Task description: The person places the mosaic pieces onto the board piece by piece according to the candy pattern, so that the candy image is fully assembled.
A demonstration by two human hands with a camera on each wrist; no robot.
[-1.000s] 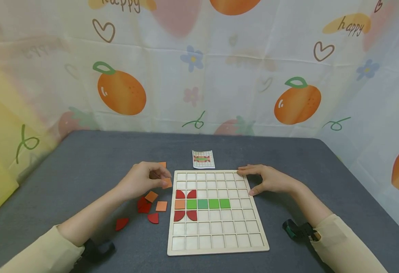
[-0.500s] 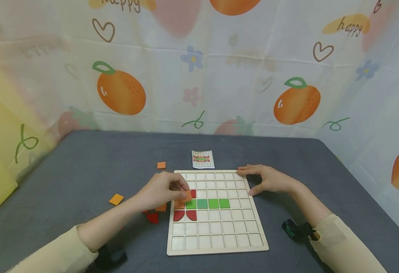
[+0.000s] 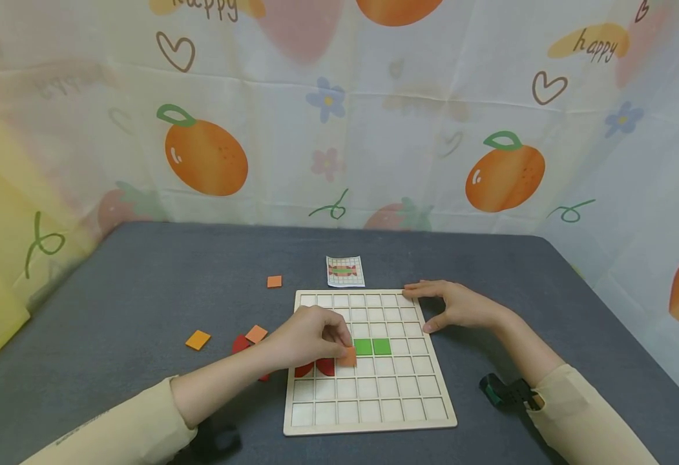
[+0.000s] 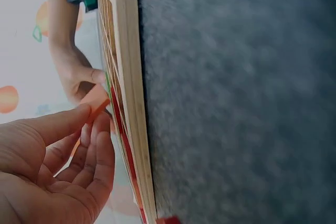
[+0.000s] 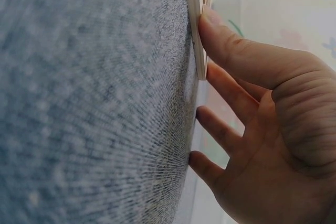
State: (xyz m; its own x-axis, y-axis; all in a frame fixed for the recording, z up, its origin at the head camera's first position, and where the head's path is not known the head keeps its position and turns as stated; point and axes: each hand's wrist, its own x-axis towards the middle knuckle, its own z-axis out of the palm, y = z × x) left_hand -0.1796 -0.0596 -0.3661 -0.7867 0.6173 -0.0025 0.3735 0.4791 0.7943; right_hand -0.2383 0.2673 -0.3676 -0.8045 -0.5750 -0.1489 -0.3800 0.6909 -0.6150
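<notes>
My left hand is over the left-middle part of the wooden grid board. It pinches an orange square tile between thumb and fingertips, just below the row of green tiles. In the left wrist view the orange tile is tilted, close over the board's surface. Red quarter-round pieces sit in board cells beside the left wrist; the hand hides other filled cells. At the board's far right corner rests my right hand. Its thumb touches the side edge, with the other fingers spread around the corner.
Left of the board lie an orange tile, red pieces partly under the forearm, and a yellow-orange tile. Another orange tile lies farther back. A small printed pattern card lies behind the board. A patterned cloth hangs behind the table.
My left hand has carried the orange tile rightward from beside the board to over its middle cells. The yellow-orange tile now lies farther left, away from the pile. My right hand has stayed put.
</notes>
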